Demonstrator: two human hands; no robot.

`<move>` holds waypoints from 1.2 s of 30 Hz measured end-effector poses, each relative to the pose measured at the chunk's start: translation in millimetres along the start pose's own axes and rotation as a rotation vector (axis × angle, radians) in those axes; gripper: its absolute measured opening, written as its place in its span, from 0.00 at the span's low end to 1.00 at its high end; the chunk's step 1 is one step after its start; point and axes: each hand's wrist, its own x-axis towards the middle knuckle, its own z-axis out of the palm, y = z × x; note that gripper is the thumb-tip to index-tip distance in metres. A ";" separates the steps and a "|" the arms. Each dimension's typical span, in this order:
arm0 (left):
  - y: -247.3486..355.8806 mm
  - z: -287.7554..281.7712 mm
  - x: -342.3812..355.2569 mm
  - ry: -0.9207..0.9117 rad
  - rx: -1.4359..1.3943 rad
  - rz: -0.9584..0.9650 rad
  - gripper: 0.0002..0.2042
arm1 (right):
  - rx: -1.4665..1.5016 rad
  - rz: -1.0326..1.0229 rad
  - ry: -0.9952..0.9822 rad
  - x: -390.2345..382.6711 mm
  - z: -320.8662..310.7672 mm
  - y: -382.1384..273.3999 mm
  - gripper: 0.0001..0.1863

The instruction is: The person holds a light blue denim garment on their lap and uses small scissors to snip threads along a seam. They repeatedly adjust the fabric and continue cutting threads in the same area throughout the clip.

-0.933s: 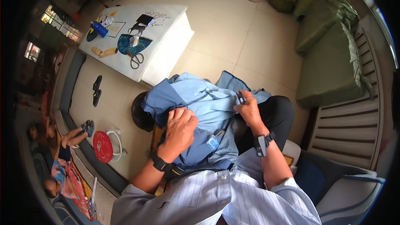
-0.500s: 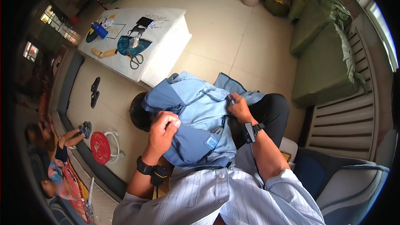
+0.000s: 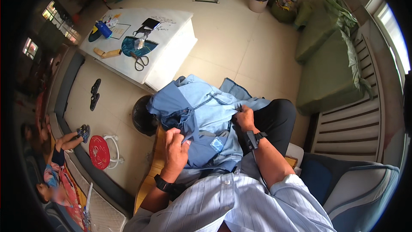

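Observation:
A denim garment (image 3: 208, 111), light blue with darker blue parts, lies bunched across my lap. Its near part carries a small bright-blue square patch (image 3: 216, 145). My left hand (image 3: 175, 151) is closed at the garment's left side, pinching the dark blue cloth between thumb and fingers. On the light blue part rests my right hand (image 3: 246, 119), closed round a small dark pointed tool (image 3: 239, 108) that looks like thread snips. Most of the tool is hidden by the fingers. Both wrists wear black straps.
Ahead on the left stands a white table (image 3: 171, 38) with black-handled scissors (image 3: 140, 62) and a blue bottle (image 3: 103, 29). A red-topped stool (image 3: 99, 152) and a person (image 3: 60, 176) are at left. Large green sacks (image 3: 328, 68) stand at right.
My left hand has moved down and slightly right, and the dark blue cloth beside it is now folded up with an opening showing. The right hand has shifted slightly down, still holding the tool.

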 end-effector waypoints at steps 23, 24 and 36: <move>18.8 -78.2 14.8 0.068 -0.440 -0.076 0.22 | -0.383 -0.841 0.338 -106.7 -215.7 -214.2 0.13; 26.7 -94.0 18.7 0.080 -0.386 -0.021 0.20 | -0.399 -0.785 0.323 -131.8 -222.9 -216.1 0.14; -1.0 -128.4 -33.3 -0.666 -0.128 -0.142 0.14 | -0.416 -0.188 -0.432 -241.7 -219.3 -67.3 0.12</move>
